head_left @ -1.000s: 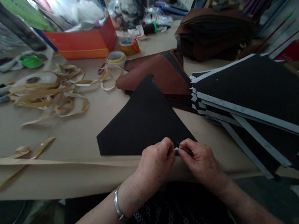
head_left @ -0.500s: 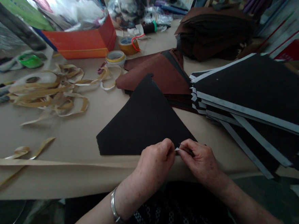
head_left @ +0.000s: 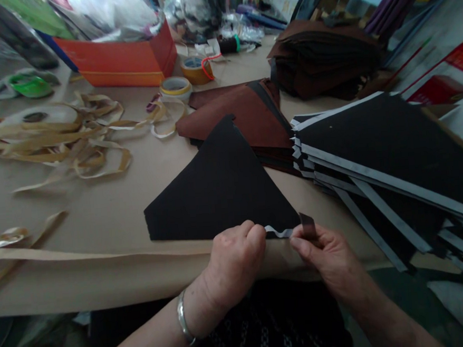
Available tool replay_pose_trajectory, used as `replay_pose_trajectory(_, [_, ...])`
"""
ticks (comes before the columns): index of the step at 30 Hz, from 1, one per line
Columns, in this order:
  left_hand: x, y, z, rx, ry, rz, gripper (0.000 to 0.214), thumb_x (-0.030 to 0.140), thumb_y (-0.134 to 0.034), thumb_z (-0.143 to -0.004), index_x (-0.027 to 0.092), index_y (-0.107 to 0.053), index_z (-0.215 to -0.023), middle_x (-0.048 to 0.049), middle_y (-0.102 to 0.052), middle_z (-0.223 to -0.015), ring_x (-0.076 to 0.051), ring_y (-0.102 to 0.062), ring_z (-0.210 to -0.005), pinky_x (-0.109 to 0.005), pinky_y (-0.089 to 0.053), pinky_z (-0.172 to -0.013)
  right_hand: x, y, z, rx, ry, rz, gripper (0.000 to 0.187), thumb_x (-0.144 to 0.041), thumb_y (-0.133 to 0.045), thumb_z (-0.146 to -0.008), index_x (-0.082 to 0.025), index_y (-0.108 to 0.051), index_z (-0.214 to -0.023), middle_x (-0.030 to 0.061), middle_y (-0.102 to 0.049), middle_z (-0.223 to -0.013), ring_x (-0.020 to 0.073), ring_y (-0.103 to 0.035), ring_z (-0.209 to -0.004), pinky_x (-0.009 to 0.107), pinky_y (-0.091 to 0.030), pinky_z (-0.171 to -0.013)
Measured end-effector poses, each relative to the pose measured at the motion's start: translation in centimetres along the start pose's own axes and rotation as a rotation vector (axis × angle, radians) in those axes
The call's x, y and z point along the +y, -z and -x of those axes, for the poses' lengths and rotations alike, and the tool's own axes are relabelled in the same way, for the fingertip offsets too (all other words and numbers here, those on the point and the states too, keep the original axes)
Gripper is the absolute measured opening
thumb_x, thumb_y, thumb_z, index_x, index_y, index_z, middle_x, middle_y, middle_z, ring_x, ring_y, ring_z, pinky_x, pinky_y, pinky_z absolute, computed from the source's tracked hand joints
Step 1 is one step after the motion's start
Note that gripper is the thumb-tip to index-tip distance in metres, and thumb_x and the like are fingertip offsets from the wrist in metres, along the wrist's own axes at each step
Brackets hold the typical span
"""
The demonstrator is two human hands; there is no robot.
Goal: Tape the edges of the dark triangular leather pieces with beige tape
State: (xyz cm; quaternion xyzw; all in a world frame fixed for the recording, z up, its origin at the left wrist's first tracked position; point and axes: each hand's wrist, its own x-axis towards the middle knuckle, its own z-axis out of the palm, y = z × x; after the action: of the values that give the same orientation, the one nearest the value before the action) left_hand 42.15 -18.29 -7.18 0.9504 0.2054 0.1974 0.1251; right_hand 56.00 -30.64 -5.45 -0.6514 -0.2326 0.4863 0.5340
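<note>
Two hands are working at the near edge of the table (head_left: pixel 59 209): you are pressing your left hand (head_left: pixel 235 260) down on the bottom edge of a black triangular sheet (head_left: pixel 212 188), its grip curled shut, while your right hand (head_left: pixel 326 256) is pinching the dark end of a narrow pale strip (head_left: pixel 279 232) between thumb and fingers, the strip twisting up from the sheet's lower corner. The sheet is lying flat, its upper tip overlapping a pile of brown sheets (head_left: pixel 235 120). The main risk, by the look of it, is the strip tearing or creasing if you are pulling too sharply, or the sheet sliding if your left hand is easing off. A stack of black sheets edged with grey strips (head_left: pixel 389 167) is sitting just right of your right hand, where a wide swing could knock it. A long tan strip (head_left: pixel 102 252) is lying along the table near your left wrist, with a loose heap of tan strips (head_left: pixel 63 145) farther left, and either could snag. Two tape rolls (head_left: pixel 176 88) and an orange box (head_left: pixel 116 60) are standing well back, out of the way.
</note>
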Motion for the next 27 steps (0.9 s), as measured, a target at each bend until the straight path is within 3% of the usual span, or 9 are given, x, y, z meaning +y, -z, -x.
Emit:
replay_pose_trajectory(2, [0.1,0.3,0.2,0.009,-0.045,-0.005,0.018,0.01,-0.051,-0.084,0.021,-0.048,-0.069,0.0016,-0.052,-0.063,-0.015,-0.049,-0.052,-0.028,-0.035,-0.048,0.5,-1.4,1.2,-0.088,-0.186,-0.218,0.024,-0.04,-0.065,-0.081,-0.017,-0.056,-0.08,-0.0085,-0.033,-0.054,0.0046,-0.025,-0.045,0.017,-0.021,-0.041])
replay_pose_trajectory(4, [0.2,0.5,0.3,0.006,-0.071,0.0,0.017,0.011,-0.052,-0.083,0.021,-0.048,-0.07,0.0011,-0.052,-0.064,-0.015,-0.049,-0.053,-0.028,-0.036,-0.049,1.0,-3.1,1.9,-0.098,-0.283,-0.377,0.026,-0.042,-0.065,-0.081,-0.018,-0.056,-0.086,-0.0095,-0.028,-0.054,0.0044,-0.02,-0.044,0.017,-0.017,-0.04])
replay_pose_trajectory(8, [0.2,0.8,0.4,0.007,-0.1,-0.008,0.015,0.012,-0.055,-0.083,0.021,-0.048,-0.073,0.0015,-0.053,-0.066,-0.016,-0.05,-0.056,-0.029,-0.038,-0.052,1.3,-5.1,2.0,0.028,-0.255,-0.475,0.033,-0.046,-0.066,-0.08,-0.019,-0.055,-0.096,-0.0097,-0.032,-0.055,0.0043,-0.026,-0.043,0.016,-0.022,-0.04])
replay_pose_trajectory(20, [-0.1,0.4,0.9,0.023,-0.195,-0.008,0.013,0.013,-0.054,-0.084,0.021,-0.046,-0.077,0.002,-0.053,-0.068,-0.017,-0.049,-0.06,-0.03,-0.039,-0.056,0.1,-4.9,0.5,0.145,-0.355,-0.677,0.033,-0.035,-0.074,-0.074,-0.019,-0.046,-0.072,-0.0084,-0.04,-0.054,0.0036,-0.034,-0.041,0.017,-0.025,-0.038])
replay_pose_trajectory(27, [-0.1,0.5,0.9,0.025,-0.222,-0.017,0.009,0.015,-0.052,-0.086,0.02,-0.048,-0.08,0.0011,-0.053,-0.07,-0.017,-0.049,-0.062,-0.031,-0.038,-0.059,0.2,-4.9,0.3,0.151,-0.376,-0.711,0.029,-0.037,-0.071,-0.076,-0.018,-0.049,-0.073,-0.0084,-0.042,-0.052,0.004,-0.035,-0.039,0.018,-0.024,-0.038])
